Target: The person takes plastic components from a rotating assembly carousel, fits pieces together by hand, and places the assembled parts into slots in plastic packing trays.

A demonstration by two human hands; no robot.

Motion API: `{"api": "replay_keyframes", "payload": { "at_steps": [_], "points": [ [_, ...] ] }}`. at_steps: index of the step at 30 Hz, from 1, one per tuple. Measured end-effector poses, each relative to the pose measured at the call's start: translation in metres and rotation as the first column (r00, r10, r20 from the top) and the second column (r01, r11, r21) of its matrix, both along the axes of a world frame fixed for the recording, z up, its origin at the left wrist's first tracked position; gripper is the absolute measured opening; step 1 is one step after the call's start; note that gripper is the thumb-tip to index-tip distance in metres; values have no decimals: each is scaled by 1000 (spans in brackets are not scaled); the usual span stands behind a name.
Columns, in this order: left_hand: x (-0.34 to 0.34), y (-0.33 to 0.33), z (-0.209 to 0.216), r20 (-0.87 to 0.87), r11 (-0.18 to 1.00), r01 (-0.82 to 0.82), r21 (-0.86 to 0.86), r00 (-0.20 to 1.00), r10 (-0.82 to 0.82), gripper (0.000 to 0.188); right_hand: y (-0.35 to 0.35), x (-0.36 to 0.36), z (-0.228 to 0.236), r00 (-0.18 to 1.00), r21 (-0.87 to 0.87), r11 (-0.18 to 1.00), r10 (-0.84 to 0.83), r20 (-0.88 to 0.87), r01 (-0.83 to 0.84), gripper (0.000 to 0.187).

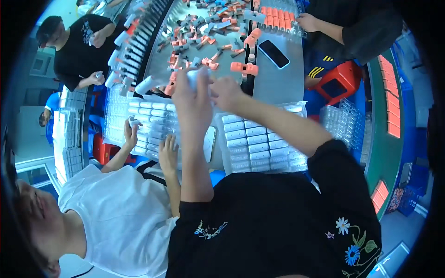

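Note:
My left hand (192, 99) is raised over the near edge of the work surface, its fingers closed round a small white rounded plastic casing (193, 78). My right hand (227, 94) comes in from the right and meets it, fingers bent together close to the casing. Whatever the right fingertips may grip is hidden and blurred. Below my right forearm lies a clear plastic tray (235, 156) with rows of white casings (256, 139). Just beyond my hands is an orange clamp-like piece (244, 68).
Orange and grey clamp-like pieces (199, 39) lie heaped on the metal surface. A dark-screened phone (274, 54) rests at right. To my left, a co-worker in a white shirt (120, 208) handles casings over another tray. A red stool (340, 81) stands at right.

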State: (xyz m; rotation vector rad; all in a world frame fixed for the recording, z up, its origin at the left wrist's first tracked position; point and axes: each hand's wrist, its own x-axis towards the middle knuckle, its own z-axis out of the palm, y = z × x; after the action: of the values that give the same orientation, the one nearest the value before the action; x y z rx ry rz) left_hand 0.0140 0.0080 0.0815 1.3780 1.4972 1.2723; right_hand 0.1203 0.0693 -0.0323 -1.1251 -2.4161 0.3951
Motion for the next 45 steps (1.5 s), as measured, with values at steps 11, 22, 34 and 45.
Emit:
{"api": "replay_keyframes", "payload": {
  "at_steps": [11,22,34,45],
  "points": [
    [-3,55,-105,-767,992,-52,115,630,122,47,-236,134,-56,903,-655,686,-429,-12,317,32],
    [-2,-96,-164,-766,979,77,-189,612,-196,23,-246,162,-100,947,-72,979,-164,276,190,37],
    [76,-173,-210,-909,885,438,-156,287,-302,23,-216,164,-62,861,-175,981,17,508,84,48],
    [40,-66,-62,-113,908,358,-219,915,-388,70,-111,208,15,822,-431,802,-532,-203,413,62]
  ]
}}
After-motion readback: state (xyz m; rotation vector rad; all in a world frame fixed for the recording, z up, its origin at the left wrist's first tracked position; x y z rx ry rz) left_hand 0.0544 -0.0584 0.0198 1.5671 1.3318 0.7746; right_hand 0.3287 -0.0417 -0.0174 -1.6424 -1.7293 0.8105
